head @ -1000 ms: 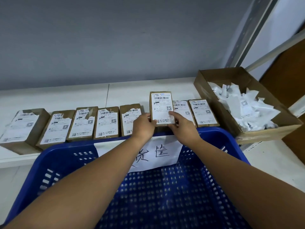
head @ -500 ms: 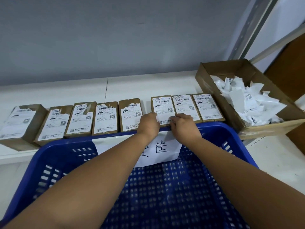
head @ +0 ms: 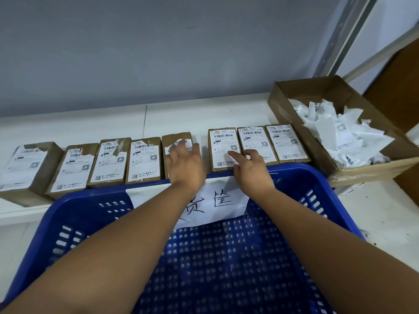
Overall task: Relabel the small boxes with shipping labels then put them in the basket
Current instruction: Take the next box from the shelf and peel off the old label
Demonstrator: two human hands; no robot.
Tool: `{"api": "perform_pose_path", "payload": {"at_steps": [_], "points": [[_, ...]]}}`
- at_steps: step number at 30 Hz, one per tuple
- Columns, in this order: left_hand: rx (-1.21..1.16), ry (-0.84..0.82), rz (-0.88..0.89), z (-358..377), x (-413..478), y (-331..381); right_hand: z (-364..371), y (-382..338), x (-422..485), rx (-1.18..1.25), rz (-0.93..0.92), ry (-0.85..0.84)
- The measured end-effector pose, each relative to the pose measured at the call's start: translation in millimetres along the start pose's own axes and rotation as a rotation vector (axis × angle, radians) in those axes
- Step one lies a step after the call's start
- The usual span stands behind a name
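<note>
Several small brown boxes with white shipping labels lie in a row on the white shelf (head: 204,114). Three boxes on the right carry whole labels; the nearest of them (head: 223,141) lies flat under the fingertips of my right hand (head: 248,171), whose forefinger is stretched onto its label. My left hand (head: 184,164), fingers spread and blurred, hovers over a box with a torn label (head: 176,138). Boxes further left (head: 145,159) also have torn labels. The blue basket (head: 317,189) sits in front of the row, under both forearms.
An open cardboard carton (head: 283,103) holding crumpled white label scraps stands at the right end of the shelf. A paper sheet (head: 222,200) with handwritten characters hangs on the basket's far wall. A grey wall rises behind the shelf.
The box I held up a second ago now lies flat in the row beside the two relabelled boxes. My left hand has let go and moved left over the torn-label box.
</note>
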State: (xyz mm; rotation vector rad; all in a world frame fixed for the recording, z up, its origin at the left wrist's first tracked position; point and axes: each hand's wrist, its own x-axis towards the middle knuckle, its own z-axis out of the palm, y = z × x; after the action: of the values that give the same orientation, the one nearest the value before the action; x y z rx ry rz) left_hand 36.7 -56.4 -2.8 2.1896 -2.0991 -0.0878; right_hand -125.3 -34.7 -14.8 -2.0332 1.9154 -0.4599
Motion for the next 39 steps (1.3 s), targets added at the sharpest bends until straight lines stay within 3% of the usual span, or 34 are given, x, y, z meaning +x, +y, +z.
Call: {"api": "perform_pose_path", "payload": {"at_steps": [3, 12, 14, 20, 24, 31, 39], "points": [[-0.051, -0.150, -0.107, -2, 8, -5, 2, 0, -1, 0.057, 0.001, 0.035], [-0.137, -0.263, -0.152, -2, 17, -2, 1, 0, 1, 0.251, 0.085, 0.094], [-0.205, -0.194, -0.166, -2, 15, -2, -1, -1, 1, 0.272, 0.100, 0.086], [-0.451, 0.286, -0.062, -20, -4, 0, -29, -10, -6, 0.356, 0.154, 0.051], [-0.636, 0.407, 0.021, -53, -24, 3, -61, -40, -27, 0.579, 0.183, 0.010], [-0.797, 0.371, 0.201, -101, -103, 12, -100, -92, -86, 1.205, 0.244, -0.181], [-0.938, 0.099, 0.197, -153, -173, -29, -124, -93, -154, 1.122, 0.255, -0.235]]}}
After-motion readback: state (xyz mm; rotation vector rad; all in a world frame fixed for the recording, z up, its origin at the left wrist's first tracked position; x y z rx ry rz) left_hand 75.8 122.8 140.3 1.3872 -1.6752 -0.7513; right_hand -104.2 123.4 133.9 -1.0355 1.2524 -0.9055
